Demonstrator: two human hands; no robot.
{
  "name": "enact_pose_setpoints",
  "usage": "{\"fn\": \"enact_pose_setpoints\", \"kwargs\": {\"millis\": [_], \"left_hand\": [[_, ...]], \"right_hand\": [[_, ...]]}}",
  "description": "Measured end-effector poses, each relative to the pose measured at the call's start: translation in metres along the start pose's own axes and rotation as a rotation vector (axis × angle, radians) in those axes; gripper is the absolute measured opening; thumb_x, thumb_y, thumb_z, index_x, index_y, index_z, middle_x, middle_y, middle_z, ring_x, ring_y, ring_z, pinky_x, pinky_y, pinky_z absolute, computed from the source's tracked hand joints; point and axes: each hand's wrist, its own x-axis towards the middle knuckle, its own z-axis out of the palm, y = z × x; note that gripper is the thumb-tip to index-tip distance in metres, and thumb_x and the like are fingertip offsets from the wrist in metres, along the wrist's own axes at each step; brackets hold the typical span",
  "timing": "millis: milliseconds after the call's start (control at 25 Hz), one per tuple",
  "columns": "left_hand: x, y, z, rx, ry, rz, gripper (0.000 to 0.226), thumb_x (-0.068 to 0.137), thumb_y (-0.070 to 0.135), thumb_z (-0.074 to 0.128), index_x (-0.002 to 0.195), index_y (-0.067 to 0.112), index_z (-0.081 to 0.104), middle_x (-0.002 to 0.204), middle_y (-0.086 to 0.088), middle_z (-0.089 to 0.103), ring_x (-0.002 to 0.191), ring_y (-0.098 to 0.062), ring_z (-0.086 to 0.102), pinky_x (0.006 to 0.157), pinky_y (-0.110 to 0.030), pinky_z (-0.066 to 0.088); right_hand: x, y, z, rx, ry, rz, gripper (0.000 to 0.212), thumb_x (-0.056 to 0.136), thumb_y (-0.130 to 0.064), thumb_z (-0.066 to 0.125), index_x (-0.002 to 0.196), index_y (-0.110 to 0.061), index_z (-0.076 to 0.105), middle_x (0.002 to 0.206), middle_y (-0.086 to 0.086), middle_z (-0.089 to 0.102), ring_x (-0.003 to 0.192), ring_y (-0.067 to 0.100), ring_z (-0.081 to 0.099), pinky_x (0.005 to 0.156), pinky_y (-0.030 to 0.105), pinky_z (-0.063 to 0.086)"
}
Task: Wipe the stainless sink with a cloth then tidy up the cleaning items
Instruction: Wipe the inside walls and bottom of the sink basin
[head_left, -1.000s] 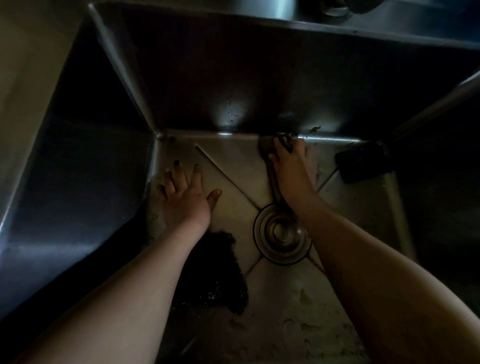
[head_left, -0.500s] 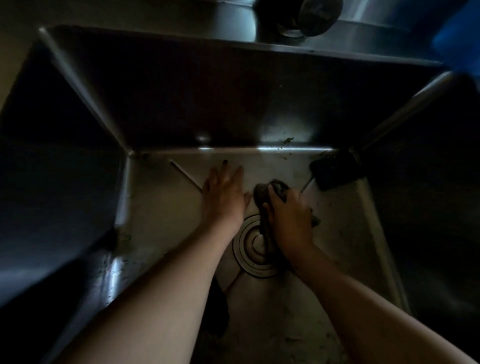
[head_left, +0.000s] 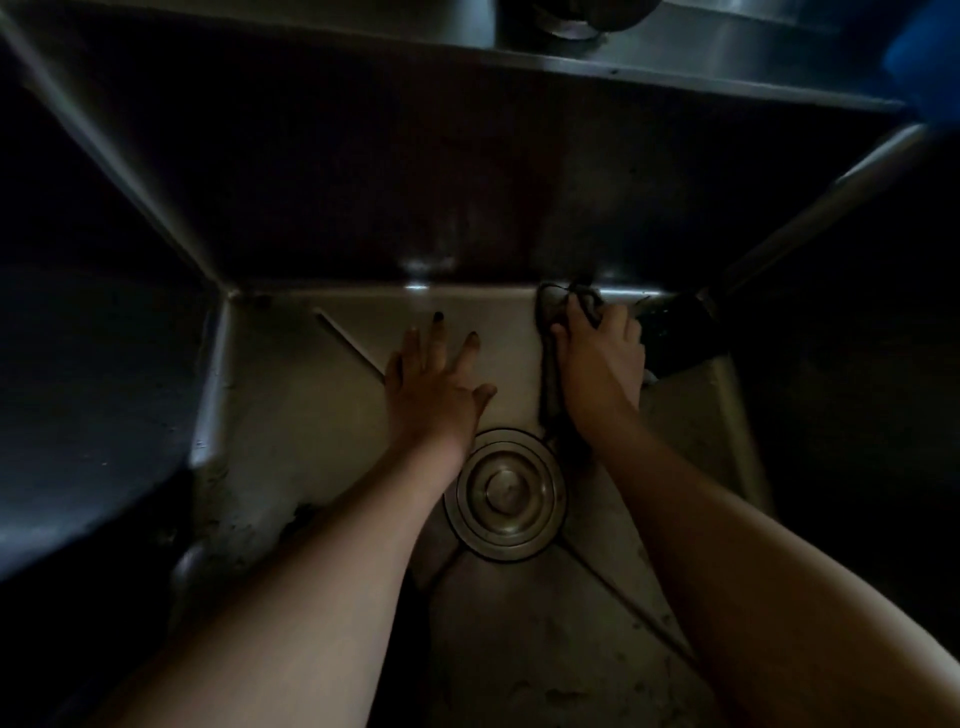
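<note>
**Dim steel basin, cloth at the back edge**

Poor light over the sink (head_left: 291, 395). The floor looks streaked and spotty, worst toward the left and near edges. The round drain (head_left: 504, 493) sits mid-floor between the two forearms.

The right hand (head_left: 597, 358) has its fingers curled over a bunched dark cloth (head_left: 550, 312), at the seam where floor meets back wall, toward the back right corner. A tail of cloth runs under the palm toward the drain.

The left hand (head_left: 431, 384) lies flat on the floor, fingers spread, holding nothing. Looks like bracing.

A dark pad-like item (head_left: 675, 332) lies in the back right corner, just beside the right hand. Can't tell what it is.

The cloth should be soft, light, likely damp. Bunch it in the palm, not by a corner, or it'll fold and drag. Wet steel is probably slick.
</note>
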Motion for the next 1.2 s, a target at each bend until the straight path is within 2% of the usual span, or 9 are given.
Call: {"fn": "enact_pose_setpoints", "kwargs": {"millis": [120,240,400,560,720,880,960,1080,1200], "left_hand": [[0.001,0.001,-0.003,-0.005,-0.037,-0.012,0.058,0.092,0.048,0.038,0.143,0.036,0.015,0.156,0.0,-0.006,0.142,-0.029,-0.005,0.114,-0.043,0.004],[0.001,0.002,-0.004,0.004,-0.067,-0.018,0.058,0.092,0.049,0.037,0.143,0.036,0.014,0.156,0.0,-0.008,0.142,-0.029,-0.007,0.114,-0.043,0.002],[0.002,0.002,-0.003,0.009,-0.077,-0.016,0.057,0.092,0.049,0.035,0.144,0.036,0.013,0.156,0.0,-0.009,0.142,-0.029,-0.008,0.114,-0.043,0.001],[0.002,0.0,-0.001,0.001,-0.048,-0.014,0.057,0.092,0.05,0.036,0.143,0.037,0.014,0.156,0.0,-0.007,0.142,-0.028,-0.007,0.114,-0.042,0.001],[0.002,-0.001,0.0,-0.001,-0.041,-0.017,0.057,0.091,0.051,0.036,0.143,0.037,0.015,0.156,0.0,-0.005,0.142,-0.028,-0.005,0.113,-0.042,0.002],[0.002,-0.003,0.001,-0.013,-0.026,0.007,0.056,0.091,0.05,0.038,0.142,0.036,0.019,0.156,0.0,-0.005,0.142,-0.028,-0.004,0.113,-0.041,0.004],[0.003,-0.004,0.002,-0.021,-0.017,0.009,0.057,0.091,0.05,0.038,0.142,0.036,0.019,0.156,0.001,-0.005,0.142,-0.028,-0.004,0.113,-0.042,0.004],[0.001,-0.005,0.003,-0.031,-0.006,0.015,0.056,0.091,0.05,0.038,0.142,0.037,0.02,0.156,0.0,-0.003,0.142,-0.028,-0.004,0.113,-0.042,0.003],[0.001,-0.006,0.003,-0.027,0.01,0.03,0.055,0.092,0.05,0.036,0.142,0.037,0.019,0.157,0.001,-0.002,0.142,-0.028,-0.003,0.113,-0.042,0.004]], "right_hand": [[-0.021,0.012,-0.003,-0.004,-0.032,0.083,0.048,0.094,-0.037,0.043,0.137,-0.016,0.04,0.129,0.02,0.039,0.111,0.036,0.04,0.09,0.043,0.037],[-0.06,0.013,-0.003,-0.027,-0.042,0.075,0.047,0.093,-0.033,0.046,0.135,-0.012,0.042,0.123,0.021,0.044,0.106,0.036,0.043,0.087,0.043,0.04],[-0.078,-0.006,-0.002,-0.038,-0.122,-0.065,0.052,0.094,-0.029,0.044,0.14,-0.009,0.032,0.129,0.022,0.043,0.114,0.037,0.043,0.093,0.043,0.039],[-0.042,-0.011,0.0,-0.028,-0.085,-0.228,0.052,0.096,-0.033,0.039,0.141,-0.009,0.032,0.128,0.022,0.043,0.113,0.036,0.042,0.093,0.043,0.034],[-0.01,-0.002,0.002,-0.002,-0.091,-0.082,0.05,0.095,-0.036,0.038,0.141,-0.018,0.033,0.135,0.018,0.038,0.12,0.033,0.038,0.098,0.043,0.033],[-0.043,0.017,-0.002,0.115,-0.044,0.099,0.046,0.094,-0.033,0.044,0.138,-0.02,0.037,0.133,0.018,0.037,0.117,0.035,0.038,0.097,0.044,0.036],[-0.069,0.021,-0.004,0.074,-0.062,0.028,0.047,0.094,-0.029,0.045,0.138,-0.016,0.037,0.131,0.021,0.04,0.115,0.036,0.041,0.094,0.044,0.039],[-0.089,0.013,-0.001,0.06,-0.19,-0.166,0.05,0.094,-0.031,0.044,0.14,-0.017,0.033,0.133,0.02,0.041,0.117,0.035,0.041,0.098,0.042,0.036],[-0.073,0.003,0.002,0.006,-0.171,-0.334,0.051,0.094,-0.035,0.042,0.141,-0.02,0.031,0.13,0.019,0.04,0.114,0.034,0.041,0.096,0.04,0.034]]}}
